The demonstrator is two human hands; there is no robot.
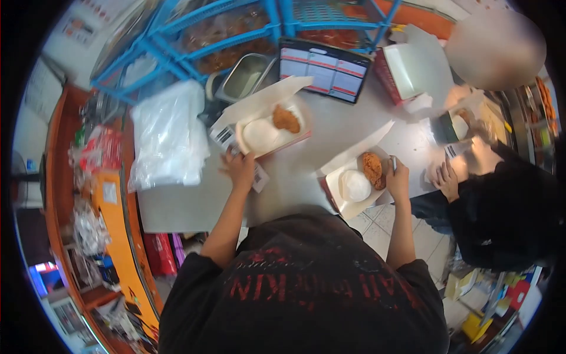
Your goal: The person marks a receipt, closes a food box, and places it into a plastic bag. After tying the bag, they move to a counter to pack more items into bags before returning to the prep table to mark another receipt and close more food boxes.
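Observation:
At the near corner of the left cardboard meal box (285, 143) is my left hand (239, 169), fingers apart against its side. That box stands with its lid up, holding a piece of fried chicken (286, 119) and a round white bundle (260, 136). A printed label (224, 137) shows by its corner; a paper slip (260, 177) lies beside my wrist. My right hand (398, 176) closes at the right edge of a second open meal box (336, 190), with a small pale edge between the fingers. Inside are fried chicken (372, 169) and another round white bundle (356, 186).
Plastic bags (169, 135) lie stacked at left. A tablet (324, 68) stands at the back beside a steel container (243, 76), before blue racks (230, 44). At right, a co-worker's hand (446, 180) is near another open box (460, 125). An opened box (404, 74) stands behind.

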